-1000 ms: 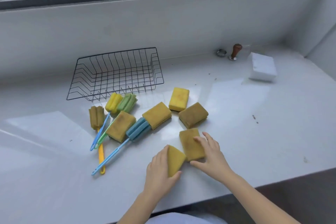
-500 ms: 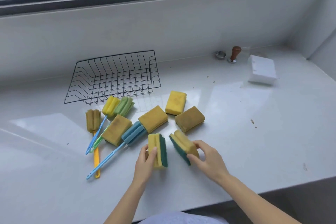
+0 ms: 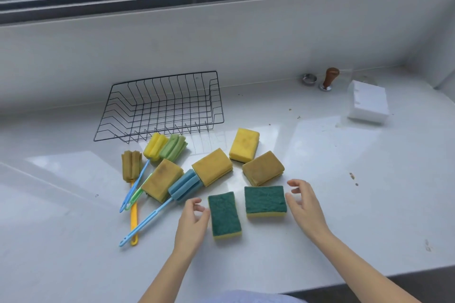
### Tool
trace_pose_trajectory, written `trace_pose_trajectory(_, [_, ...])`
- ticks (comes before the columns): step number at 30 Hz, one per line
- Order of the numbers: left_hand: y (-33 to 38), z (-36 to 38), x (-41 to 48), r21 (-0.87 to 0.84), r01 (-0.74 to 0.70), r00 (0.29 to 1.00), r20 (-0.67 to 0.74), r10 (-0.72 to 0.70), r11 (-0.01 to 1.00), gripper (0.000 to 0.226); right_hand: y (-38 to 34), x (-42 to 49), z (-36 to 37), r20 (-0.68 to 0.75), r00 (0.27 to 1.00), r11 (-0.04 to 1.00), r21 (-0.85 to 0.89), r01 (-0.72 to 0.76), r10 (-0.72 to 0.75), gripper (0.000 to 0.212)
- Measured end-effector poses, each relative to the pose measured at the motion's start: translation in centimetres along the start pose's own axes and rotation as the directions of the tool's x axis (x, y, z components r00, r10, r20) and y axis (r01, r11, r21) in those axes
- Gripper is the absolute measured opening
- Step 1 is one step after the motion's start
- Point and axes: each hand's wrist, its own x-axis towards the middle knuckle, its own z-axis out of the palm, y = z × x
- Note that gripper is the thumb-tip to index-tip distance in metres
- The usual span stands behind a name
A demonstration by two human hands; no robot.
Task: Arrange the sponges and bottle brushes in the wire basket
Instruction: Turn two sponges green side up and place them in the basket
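Note:
Two sponges lie green side up at the front: the left sponge (image 3: 225, 214) and the right sponge (image 3: 265, 200). My left hand (image 3: 193, 222) is open just left of the first, and my right hand (image 3: 304, 205) is open just right of the second; neither grips anything. Behind them lie several yellow sponges, yellow side up, such as one sponge (image 3: 212, 166). Foam-headed bottle brushes lie to the left, with a blue brush (image 3: 183, 185) nearest. The black wire basket (image 3: 118, 115) stands empty at the back left.
A white foam block (image 3: 368, 105), a wooden-handled tamper (image 3: 330, 78) and a small metal ring (image 3: 309, 78) sit at the back right. The white counter (image 3: 369, 192) ends in a front edge close to my arms. A wall and window rise behind.
Both hands picked up two yellow sponges, turned them over and laid them down green side up. The hands have now let go and drawn slightly apart.

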Motion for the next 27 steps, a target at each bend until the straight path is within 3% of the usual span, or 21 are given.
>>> trace_pose_trajectory(3, [1.2, 1.2, -0.3, 0.098, -0.115, 0.992, 0.066, 0.109, 0.989, 0.039, -0.8, 0.1, 0.9, 0.189, 0.961, 0.963, -0.144, 0.229, -0.200, 0.023])
trace_pose_trajectory(5, [1.5, 1.9, -0.4, 0.218, -0.212, 0.976, 0.092, 0.197, 0.952, 0.052, -1.0, -0.1, 2.0, 0.303, 0.925, 0.915, -0.258, 0.311, -0.229, 0.032])
trace_pose_trajectory(9, [1.5, 2.5, -0.1, 0.405, -0.263, 0.963, 0.162, 0.214, 0.876, 0.074, -1.5, -0.2, 2.6, 0.255, 0.930, 0.835, -0.423, 0.352, -0.263, 0.046])
trace_pose_trajectory(13, [1.2, 3.0, 0.2, 0.493, -0.254, 0.966, 0.170, 0.195, 0.832, 0.082, -1.8, -0.6, 2.9, 0.364, 0.867, 0.729, -0.481, 0.487, -0.339, 0.050])
trace_pose_trajectory(21, [0.3, 1.3, 0.1, 0.582, -0.327, 0.944, 0.165, 0.285, 0.745, 0.069, -2.3, -2.3, 3.9, 0.408, 0.870, 0.765, -0.454, 0.456, -0.277, 0.043])
trace_pose_trajectory(27, [-1.5, -1.3, -0.7, 0.564, -0.378, 0.926, 0.215, 0.311, 0.734, 0.069, -3.5, -3.3, 5.1, 0.324, 0.900, 0.806, -0.424, 0.414, -0.292, 0.036])
